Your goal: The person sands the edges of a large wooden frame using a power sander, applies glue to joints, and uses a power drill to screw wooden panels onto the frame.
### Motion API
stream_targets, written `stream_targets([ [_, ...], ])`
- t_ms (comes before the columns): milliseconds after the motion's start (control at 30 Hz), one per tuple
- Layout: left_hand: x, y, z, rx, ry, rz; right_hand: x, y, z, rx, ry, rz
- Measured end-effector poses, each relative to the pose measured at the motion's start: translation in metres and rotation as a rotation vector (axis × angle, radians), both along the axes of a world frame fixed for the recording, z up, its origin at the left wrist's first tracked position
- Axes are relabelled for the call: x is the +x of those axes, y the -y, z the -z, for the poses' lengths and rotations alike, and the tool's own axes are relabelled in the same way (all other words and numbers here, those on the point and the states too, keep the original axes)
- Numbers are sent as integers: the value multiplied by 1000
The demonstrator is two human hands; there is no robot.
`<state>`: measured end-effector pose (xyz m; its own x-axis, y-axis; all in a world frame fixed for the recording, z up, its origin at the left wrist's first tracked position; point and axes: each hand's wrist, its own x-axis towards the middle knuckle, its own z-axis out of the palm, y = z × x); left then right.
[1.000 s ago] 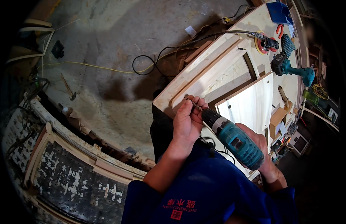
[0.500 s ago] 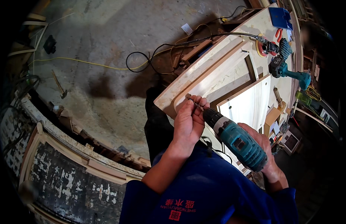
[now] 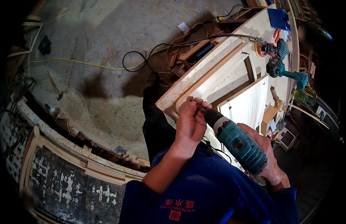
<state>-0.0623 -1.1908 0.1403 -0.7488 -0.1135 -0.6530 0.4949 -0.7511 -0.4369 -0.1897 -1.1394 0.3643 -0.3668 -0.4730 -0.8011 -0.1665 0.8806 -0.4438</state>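
Note:
My right hand (image 3: 270, 153) grips a teal and black cordless drill (image 3: 238, 141), its nose pointing up and left. The fingers of my left hand (image 3: 190, 121) are pinched round the slim drill bit (image 3: 198, 106) just ahead of the chuck. A small dark tip shows past the fingertips; whether it is the bit's end or a screw I cannot tell. Right behind the fingertips lies a pale wooden frame (image 3: 208, 84) with a rounded corner. Beside it, close to the drill, is a brightly lit pale board (image 3: 247, 102) with small holes along its edge.
On the workbench (image 3: 171, 95) lie another teal power tool (image 3: 290, 72), an air-hosed sander (image 3: 268, 47), red-handled pliers (image 3: 277, 35) and a blue case (image 3: 279, 18). A black hose (image 3: 188, 42) and yellow cord (image 3: 79, 62) cross the floor. A hammer (image 3: 55, 86) lies further left.
My left hand and the drill have shifted slightly right and down in the picture, and the surroundings slightly left. The pinch on the bit and the grip on the drill are unchanged.

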Motion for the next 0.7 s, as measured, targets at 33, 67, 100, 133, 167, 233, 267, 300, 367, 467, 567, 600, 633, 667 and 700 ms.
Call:
stream_targets([
  [33, 0, 0, 0, 7, 4, 9, -1, 3, -1, 2, -3, -48],
  [67, 0, 0, 0, 15, 14, 27, -2, 5, -2, 4, -6, -95],
  [100, 0, 1, -1, 31, 12, 16, -4, 8, -2, 28, 1, -118],
  [133, 1, 1, -1, 47, 16, 15, -5, 10, -3, 15, -4, -148],
  [167, 1, 1, -1, 61, 38, 31, -6, 13, -4, 24, -1, -154],
  [233, 2, 2, -1, 88, 19, 34, -6, 18, -5, 52, 2, -171],
  [267, 2, 2, -1, 106, 30, 49, -6, 20, -6, 71, 1, -182],
  [300, 2, 3, -1, 113, 22, 46, -6, 22, -6, 99, 2, -187],
  [367, 2, 4, -1, 137, 30, 49, -5, 25, -5, 68, -6, -188],
  [467, 2, 6, -1, 154, 17, 72, -4, 29, -5, 75, -12, -199],
  [567, 3, 8, -1, 198, -10, 22, -5, 34, -7, 121, -16, -272],
  [600, 4, 8, -1, 171, -18, 28, -6, 35, -8, 173, -9, -290],
  [633, 5, 8, -1, 156, -19, 38, -6, 36, -8, 92, -58, -408],
  [667, 6, 8, 0, 131, -19, 51, -7, 37, -8, 43, -100, -511],
  [700, 7, 8, 1, 128, -19, 67, -8, 37, -9, 12, -140, -611],
])
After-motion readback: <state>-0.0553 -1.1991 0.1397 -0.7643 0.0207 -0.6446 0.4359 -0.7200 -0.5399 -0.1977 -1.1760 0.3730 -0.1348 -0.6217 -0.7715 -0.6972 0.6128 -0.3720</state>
